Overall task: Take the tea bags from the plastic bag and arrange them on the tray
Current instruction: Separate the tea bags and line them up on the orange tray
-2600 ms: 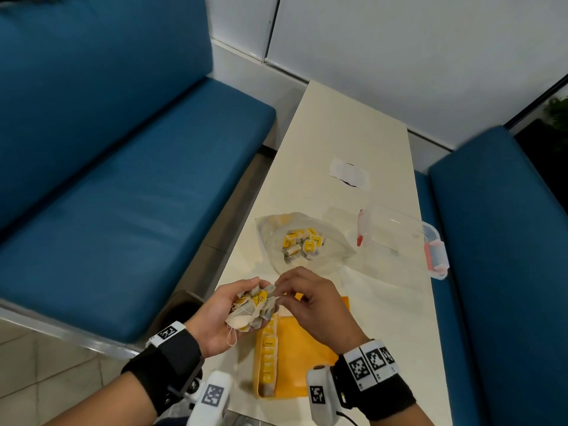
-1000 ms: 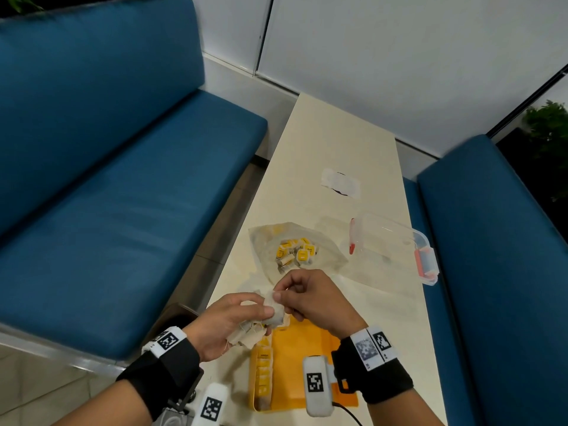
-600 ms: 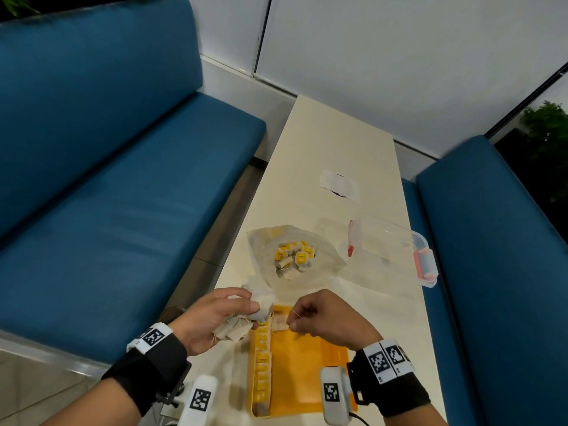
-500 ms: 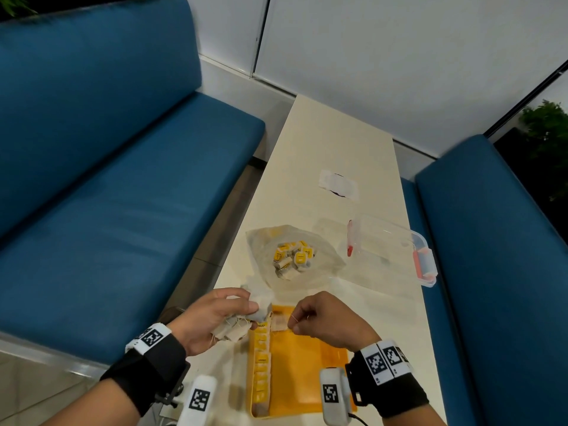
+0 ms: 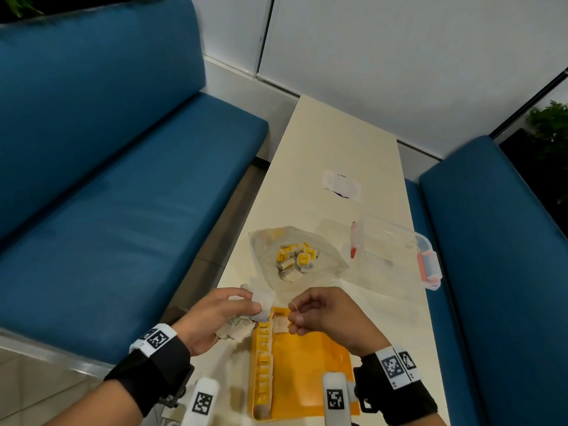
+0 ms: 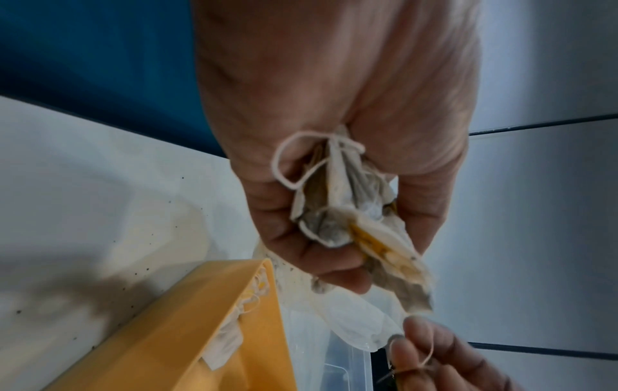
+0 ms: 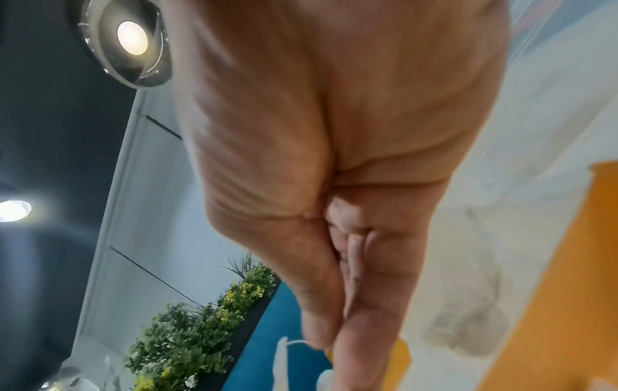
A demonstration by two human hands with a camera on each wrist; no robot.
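teasing one tea bag free over the tray

left hand [image 5: 219, 315] clenched on a bunch of tea bags [image 6: 347, 209] just left of the yellow tray [image 5: 310, 373]; right hand [image 5: 322, 315] pinching a string [image 6: 424, 357] over the tray's far end, beside the filled left row; plastic bag [image 5: 295, 259] beyond on the tabletop [image 5: 338, 142].

L hand [image 5: 221, 315] fingers curled, gripping, R hand [image 5: 322, 312] thumb & forefinger pinched, both wrists raised
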